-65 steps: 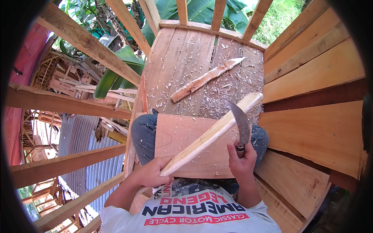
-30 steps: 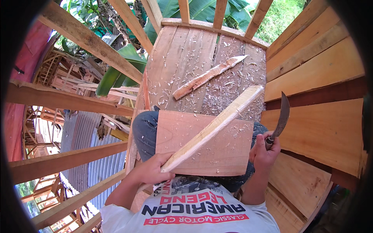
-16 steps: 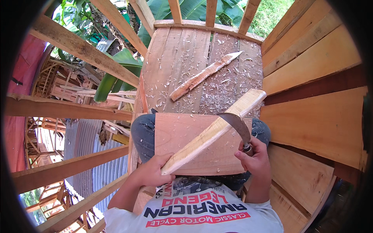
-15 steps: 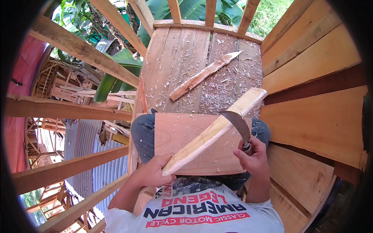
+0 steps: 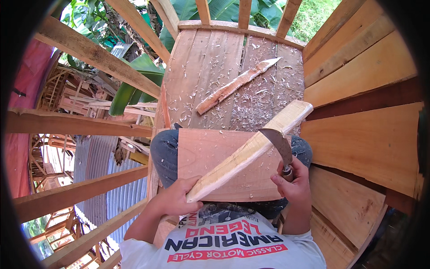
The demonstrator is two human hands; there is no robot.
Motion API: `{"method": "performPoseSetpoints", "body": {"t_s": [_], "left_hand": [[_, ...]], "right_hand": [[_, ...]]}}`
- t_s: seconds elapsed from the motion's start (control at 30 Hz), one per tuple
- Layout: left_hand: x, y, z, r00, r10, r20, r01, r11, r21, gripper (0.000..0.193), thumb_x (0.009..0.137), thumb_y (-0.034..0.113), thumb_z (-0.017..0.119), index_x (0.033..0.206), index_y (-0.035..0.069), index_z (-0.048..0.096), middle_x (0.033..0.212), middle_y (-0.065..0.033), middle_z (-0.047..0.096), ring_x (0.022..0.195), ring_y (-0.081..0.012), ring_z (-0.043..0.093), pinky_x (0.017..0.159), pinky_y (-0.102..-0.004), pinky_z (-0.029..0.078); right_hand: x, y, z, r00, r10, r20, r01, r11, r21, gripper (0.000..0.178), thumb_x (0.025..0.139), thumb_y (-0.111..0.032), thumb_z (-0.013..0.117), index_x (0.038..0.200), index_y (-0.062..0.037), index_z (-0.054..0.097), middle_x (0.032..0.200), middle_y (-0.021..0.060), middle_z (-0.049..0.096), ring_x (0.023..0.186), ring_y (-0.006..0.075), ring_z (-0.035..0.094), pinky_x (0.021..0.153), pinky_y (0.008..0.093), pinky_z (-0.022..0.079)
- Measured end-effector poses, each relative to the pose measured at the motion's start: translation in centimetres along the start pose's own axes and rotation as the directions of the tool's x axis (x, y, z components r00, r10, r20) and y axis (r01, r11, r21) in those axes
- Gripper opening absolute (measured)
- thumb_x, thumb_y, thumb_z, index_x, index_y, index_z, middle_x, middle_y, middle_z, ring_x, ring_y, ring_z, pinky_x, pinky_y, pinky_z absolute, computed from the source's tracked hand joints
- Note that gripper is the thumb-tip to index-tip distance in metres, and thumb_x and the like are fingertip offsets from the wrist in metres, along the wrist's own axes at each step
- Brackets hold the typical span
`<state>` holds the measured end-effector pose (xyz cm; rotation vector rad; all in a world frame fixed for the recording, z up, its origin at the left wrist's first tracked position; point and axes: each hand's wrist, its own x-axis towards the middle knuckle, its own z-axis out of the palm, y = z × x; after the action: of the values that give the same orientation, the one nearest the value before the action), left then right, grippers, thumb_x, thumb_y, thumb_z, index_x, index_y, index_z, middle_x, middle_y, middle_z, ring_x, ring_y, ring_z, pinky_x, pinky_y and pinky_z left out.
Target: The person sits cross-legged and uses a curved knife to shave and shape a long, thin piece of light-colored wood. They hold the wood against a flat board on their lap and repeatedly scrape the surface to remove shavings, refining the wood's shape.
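A long pale wooden stick (image 5: 239, 159) slants over my lap from lower left to upper right. My left hand (image 5: 179, 197) is closed round its near end. In my right hand (image 5: 293, 181) is the handle of a sickle (image 5: 280, 144), whose dark curved blade lies against the stick's right part. Whether the edge bites into the wood cannot be seen. Under the stick, a flat wooden board (image 5: 201, 154) rests across my legs.
A second, roughly carved wooden piece (image 5: 235, 87) with a pointed pale end lies ahead on the plank floor (image 5: 188, 67), among many shavings. Wooden rails (image 5: 80, 123) stand at the left, and a wall of wide boards (image 5: 358, 134) rises close at my right.
The sickle and my right hand have shifted slightly to the right along the stick. The stick's far end has moved a little right and up. My left hand keeps its grip.
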<state>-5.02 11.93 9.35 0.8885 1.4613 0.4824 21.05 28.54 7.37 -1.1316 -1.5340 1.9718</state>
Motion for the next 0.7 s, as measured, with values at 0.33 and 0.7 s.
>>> {"method": "performPoseSetpoints", "body": {"t_s": [0.33,0.7], "left_hand": [[0.4,-1.0,0.2,0.993,0.109,0.046,-0.109,0.994,0.004,0.059,0.063,0.016,0.066,0.117,-0.004,0.052,0.091,-0.0106,0.06,0.087,-0.0162,0.055,0.079,-0.0297,0.044],[0.3,-1.5,0.9,0.998,0.056,0.014,-0.056,0.998,-0.013,0.061,0.063,0.012,0.067,0.12,-0.003,0.051,0.093,-0.0094,0.061,0.088,-0.0153,0.054,0.081,-0.0291,0.044]], "right_hand": [[0.3,2.6,1.5,0.851,-0.498,-0.164,0.378,0.799,-0.468,0.013,0.082,0.003,0.061,0.084,-0.0037,0.051,0.059,-0.0076,0.043,0.051,-0.0021,0.037,0.046,0.0167,0.025],[0.2,1.0,0.3,0.999,0.039,-0.023,-0.041,0.997,-0.072,0.017,0.081,0.0,0.065,0.076,-0.0055,0.051,0.061,-0.0084,0.041,0.055,-0.0016,0.034,0.047,0.018,0.025]]}}
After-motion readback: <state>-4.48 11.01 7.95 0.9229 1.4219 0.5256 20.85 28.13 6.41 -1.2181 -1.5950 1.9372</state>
